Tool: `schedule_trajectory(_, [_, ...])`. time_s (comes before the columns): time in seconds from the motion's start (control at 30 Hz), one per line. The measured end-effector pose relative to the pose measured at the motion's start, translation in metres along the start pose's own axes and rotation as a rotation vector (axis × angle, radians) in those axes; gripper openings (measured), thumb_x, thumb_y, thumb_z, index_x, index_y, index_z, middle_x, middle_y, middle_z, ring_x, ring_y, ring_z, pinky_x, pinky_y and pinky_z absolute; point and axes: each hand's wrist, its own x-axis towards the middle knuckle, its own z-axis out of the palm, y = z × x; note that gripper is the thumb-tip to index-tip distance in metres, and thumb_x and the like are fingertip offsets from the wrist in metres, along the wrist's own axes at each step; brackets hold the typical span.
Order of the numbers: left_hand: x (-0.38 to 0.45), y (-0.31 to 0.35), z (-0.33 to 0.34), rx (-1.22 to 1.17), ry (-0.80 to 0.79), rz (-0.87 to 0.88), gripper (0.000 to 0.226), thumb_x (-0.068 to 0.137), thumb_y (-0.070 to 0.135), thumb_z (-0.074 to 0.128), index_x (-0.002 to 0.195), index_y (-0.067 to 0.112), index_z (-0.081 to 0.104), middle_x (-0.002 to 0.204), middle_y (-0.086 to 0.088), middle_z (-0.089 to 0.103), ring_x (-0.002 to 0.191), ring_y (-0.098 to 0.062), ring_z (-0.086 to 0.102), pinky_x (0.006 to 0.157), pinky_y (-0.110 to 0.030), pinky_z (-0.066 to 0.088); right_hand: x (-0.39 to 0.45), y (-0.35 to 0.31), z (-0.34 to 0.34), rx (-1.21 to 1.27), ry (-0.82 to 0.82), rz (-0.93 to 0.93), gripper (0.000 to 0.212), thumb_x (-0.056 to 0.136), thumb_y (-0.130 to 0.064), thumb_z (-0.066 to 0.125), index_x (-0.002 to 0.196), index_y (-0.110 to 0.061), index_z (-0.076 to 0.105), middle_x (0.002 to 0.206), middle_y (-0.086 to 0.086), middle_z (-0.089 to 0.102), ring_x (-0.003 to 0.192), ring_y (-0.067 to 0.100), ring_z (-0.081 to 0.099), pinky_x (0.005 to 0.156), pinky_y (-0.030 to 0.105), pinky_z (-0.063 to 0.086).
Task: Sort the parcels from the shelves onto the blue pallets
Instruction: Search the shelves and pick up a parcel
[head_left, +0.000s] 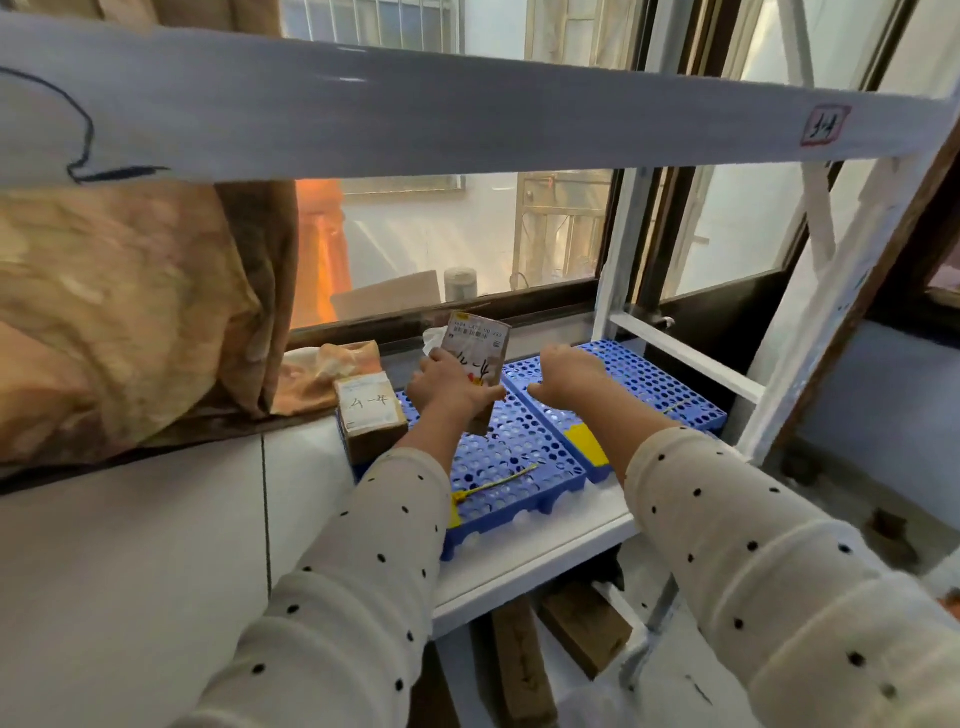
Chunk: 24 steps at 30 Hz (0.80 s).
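Two perforated blue pallets lie side by side on a white shelf: the left pallet (511, 462) and the right pallet (654, 382). My left hand (449, 384) grips a small brown parcel (480, 345) with a white label, holding it upright over the left pallet. My right hand (569, 374) hovers over the right pallet, fingers loosely curled downward, holding nothing. A second cardboard parcel (369, 415) with a handwritten label stands on the left pallet's far-left edge.
A white shelf beam (467, 119) crosses overhead with a red-framed tag (825, 124). Curtain fabric (130, 312) hangs at left beside the window. A yellow label (587, 441) and a yellow zip tie (498, 480) lie on the pallets. Brown boxes (584, 629) sit below the shelf.
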Motion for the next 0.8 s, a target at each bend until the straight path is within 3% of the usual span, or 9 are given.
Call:
schedule_trajectory(0.17, [0.02, 0.006, 0.017, 0.078, 0.022, -0.144, 0.108, 0.07, 0.069, 0.066, 0.143, 0.002, 0.023, 0.142, -0.016, 0.031, 0.129, -0.028, 0.038, 0.094, -0.035, 0.043, 0.044, -0.001, 0.017, 0.021, -0.04, -0.126, 0.051, 0.095, -0.038, 0.052, 0.134, -0.008, 0.041, 0.136, 0.013, 0.047, 0.123, 0.03, 0.047, 0.094, 0.039, 0.043])
schedule_trajectory(0.43, [0.043, 0.016, 0.039, 0.198, -0.009, -0.41, 0.103, 0.072, 0.072, 0.06, 0.142, 0.002, 0.03, 0.134, -0.015, 0.032, 0.119, -0.027, 0.042, 0.089, -0.035, 0.049, 0.1, -0.006, 0.053, -0.013, -0.173, -0.307, 0.059, 0.096, -0.039, 0.05, 0.142, -0.007, 0.031, 0.141, 0.017, 0.042, 0.126, 0.033, 0.045, 0.099, 0.044, 0.042])
schedule_trajectory(0.63, [0.051, 0.013, 0.06, 0.27, -0.057, -0.498, 0.107, 0.072, 0.078, 0.054, 0.141, 0.0, 0.03, 0.131, -0.015, 0.038, 0.117, -0.025, 0.044, 0.08, -0.032, 0.049, 0.122, -0.016, 0.08, -0.029, -0.244, -0.404, 0.057, 0.097, -0.037, 0.047, 0.143, -0.006, 0.032, 0.134, 0.014, 0.05, 0.116, 0.031, 0.054, 0.089, 0.04, 0.045])
schedule_trajectory(0.8, [0.058, 0.015, 0.071, 0.475, -0.059, -0.466, 0.104, 0.069, 0.083, 0.048, 0.134, 0.002, 0.04, 0.128, -0.013, 0.045, 0.111, -0.023, 0.045, 0.087, -0.031, 0.039, 0.133, -0.03, 0.096, -0.049, -0.262, -0.446, 0.041, 0.099, -0.033, 0.043, 0.131, -0.006, 0.04, 0.128, 0.014, 0.052, 0.11, 0.03, 0.056, 0.082, 0.038, 0.044])
